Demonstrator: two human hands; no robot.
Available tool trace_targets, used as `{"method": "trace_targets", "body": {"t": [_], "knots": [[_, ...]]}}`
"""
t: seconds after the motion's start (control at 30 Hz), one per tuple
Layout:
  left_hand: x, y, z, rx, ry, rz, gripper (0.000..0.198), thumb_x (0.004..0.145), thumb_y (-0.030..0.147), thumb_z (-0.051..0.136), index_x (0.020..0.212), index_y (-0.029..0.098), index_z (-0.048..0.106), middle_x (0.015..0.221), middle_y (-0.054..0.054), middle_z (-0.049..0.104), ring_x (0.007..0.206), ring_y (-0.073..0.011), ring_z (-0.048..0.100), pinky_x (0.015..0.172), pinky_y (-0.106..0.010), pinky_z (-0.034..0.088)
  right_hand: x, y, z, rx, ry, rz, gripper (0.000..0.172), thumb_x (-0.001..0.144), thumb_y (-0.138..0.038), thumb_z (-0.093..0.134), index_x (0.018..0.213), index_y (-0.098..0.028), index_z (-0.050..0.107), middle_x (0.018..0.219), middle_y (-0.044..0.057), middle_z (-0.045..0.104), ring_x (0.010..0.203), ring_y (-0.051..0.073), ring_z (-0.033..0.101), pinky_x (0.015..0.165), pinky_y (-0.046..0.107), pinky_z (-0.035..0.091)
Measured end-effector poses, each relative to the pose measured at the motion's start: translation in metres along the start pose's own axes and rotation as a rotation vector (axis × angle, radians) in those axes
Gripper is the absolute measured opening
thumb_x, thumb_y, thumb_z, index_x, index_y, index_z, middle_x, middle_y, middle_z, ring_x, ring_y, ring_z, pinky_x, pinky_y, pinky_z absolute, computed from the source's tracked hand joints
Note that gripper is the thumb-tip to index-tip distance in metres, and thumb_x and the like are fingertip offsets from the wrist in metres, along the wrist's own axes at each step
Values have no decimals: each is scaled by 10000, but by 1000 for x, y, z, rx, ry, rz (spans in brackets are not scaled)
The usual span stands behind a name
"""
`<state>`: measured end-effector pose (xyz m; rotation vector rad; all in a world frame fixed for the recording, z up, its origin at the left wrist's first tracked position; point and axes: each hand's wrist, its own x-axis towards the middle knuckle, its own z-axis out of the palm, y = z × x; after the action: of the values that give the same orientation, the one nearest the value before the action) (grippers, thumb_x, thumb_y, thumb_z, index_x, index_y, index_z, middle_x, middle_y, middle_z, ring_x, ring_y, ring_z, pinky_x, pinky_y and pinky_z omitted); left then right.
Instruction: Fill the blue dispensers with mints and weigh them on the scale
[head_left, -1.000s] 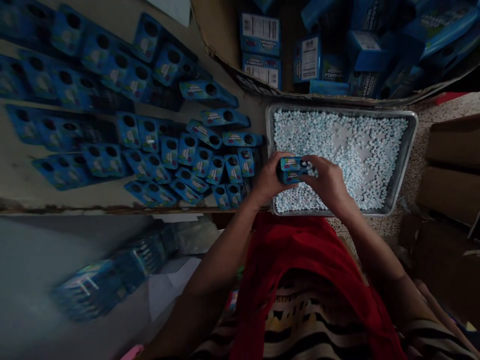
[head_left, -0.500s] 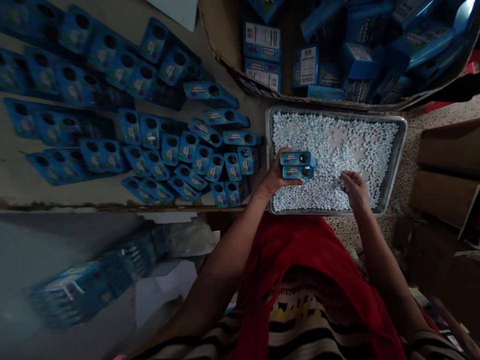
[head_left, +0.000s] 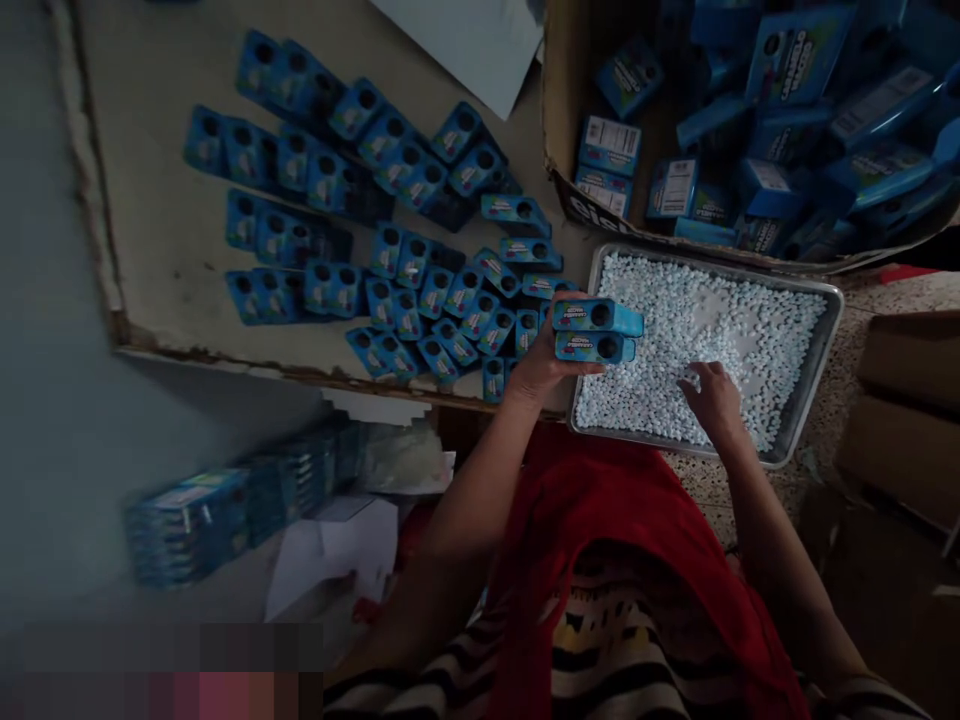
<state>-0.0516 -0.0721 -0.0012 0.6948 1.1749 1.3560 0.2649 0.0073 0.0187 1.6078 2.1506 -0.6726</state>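
My left hand (head_left: 541, 358) is wrapped round two small blue candy boxes (head_left: 592, 316) held side by side, each with a dark round hole facing up. It holds them over the left edge of a metal tray (head_left: 816, 375) covered with small pale blue and white candies (head_left: 637, 385). Just above the candies, right of the boxes, my right hand (head_left: 716, 400) has its fingers slightly apart. Nothing shows between them, though the fingertips are small and dim.
Rows of similar blue boxes (head_left: 405, 165) stand on the table (head_left: 150, 210) to the left. A large cardboard carton (head_left: 559, 110) of blue boxes sits behind the tray. Brown cartons (head_left: 900, 440) are at the right, and stacked blue packs (head_left: 187, 525) lie lower left.
The view has swung left, so the table and tray appear farther right. The held boxes have shifted left relative to the tray and tilted. My right fingers have gone from pinched to apart.
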Motion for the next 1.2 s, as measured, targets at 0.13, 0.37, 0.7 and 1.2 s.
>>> {"method": "trace_targets", "body": {"t": [0.13,0.37,0.7,1.2], "knots": [[11,11,0,16,-23,85,1024,540,593,1108,1386,344,590,1381,-76,730,1422,-340,671,1194,-508,588,3,3,19,14,177,-40,531,1042,-429,648,1507,-173,656,1430,242,633,1310,404,592,1101,536,525],[5,22,-4,167,-40,45,1004,554,622,1094,1354,309,574,1431,-131,697,1359,-368,701,1167,-532,601,31,-14,52,-27,242,-108,794,1035,-624,630,1667,-162,501,1768,308,377,1631,490,314,1258,735,316],[-6,-32,14,301,78,-4,968,577,460,1083,1376,269,572,1304,-78,711,1207,-309,728,1061,-483,623,45,-21,17,1083,177,202,529,815,-794,612,860,-268,578,834,30,632,767,209,620,660,313,513],[-4,-41,50,555,134,-46,887,579,178,1021,1346,255,582,1290,-76,740,1227,-331,731,1092,-465,593,29,-124,-29,1551,380,10,581,983,-818,370,740,-296,295,677,-18,327,623,195,471,668,363,509]]}}
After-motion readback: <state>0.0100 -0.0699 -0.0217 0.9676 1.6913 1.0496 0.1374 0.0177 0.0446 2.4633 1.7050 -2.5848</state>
